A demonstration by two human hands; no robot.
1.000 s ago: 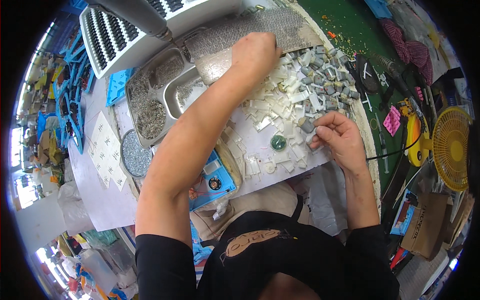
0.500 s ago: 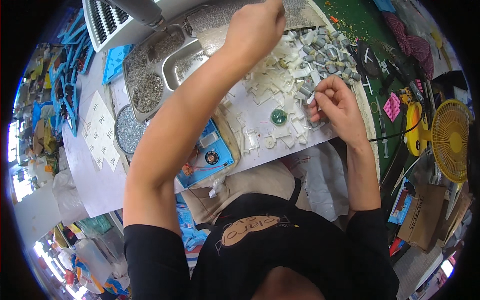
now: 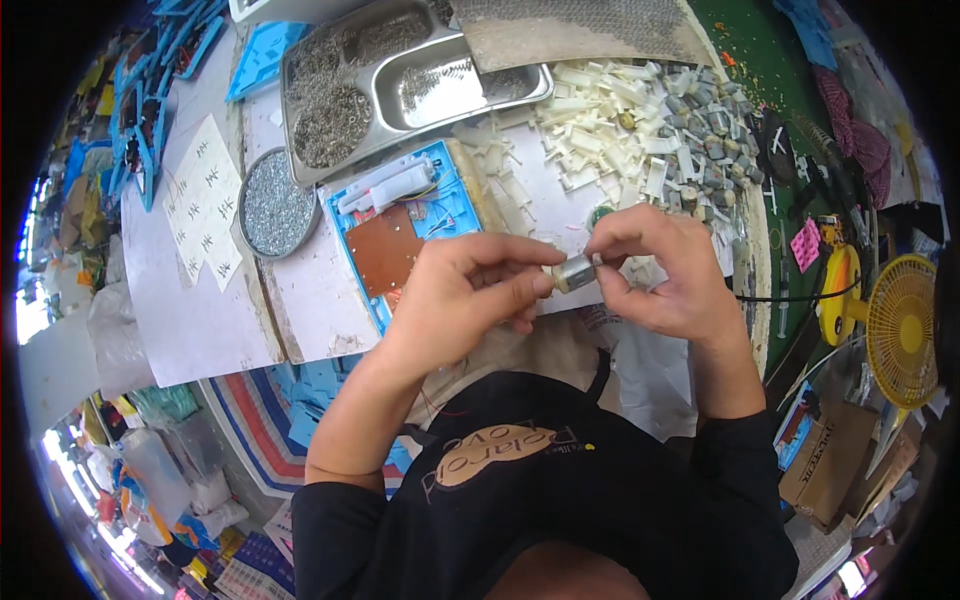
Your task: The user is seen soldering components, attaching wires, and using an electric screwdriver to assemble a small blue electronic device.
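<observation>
Hands meet at the near edge of the table point(image 3: 200, 330), just above the person's chest. The left hand point(image 3: 470, 295) pinches a small silver cylinder part point(image 3: 574, 272) between the thumb and the forefinger, gripping its left end. The right hand point(image 3: 665, 270) is closed on the other end of the same part, with its fingertips point(image 3: 603, 258) pressed together at the tip. The part lies almost level between the two hands and is held in the air, not resting on the table.

Just behind the left hand lies a blue tray point(image 3: 400, 225) with a brown board point(image 3: 382, 250) and a white piece point(image 3: 385, 185) on it. Behind the right hand there is a wide heap of white plastic pieces point(image 3: 590, 120), and beside it, more to the right, a heap of small grey parts point(image 3: 705, 120). Further back stands a metal tray point(image 3: 400, 85) with compartments that hold tiny metal bits. A round dish point(image 3: 275, 205) full of grey grains sits to the left of the blue tray. A yellow fan point(image 3: 900, 330) stands well apart on the right.
</observation>
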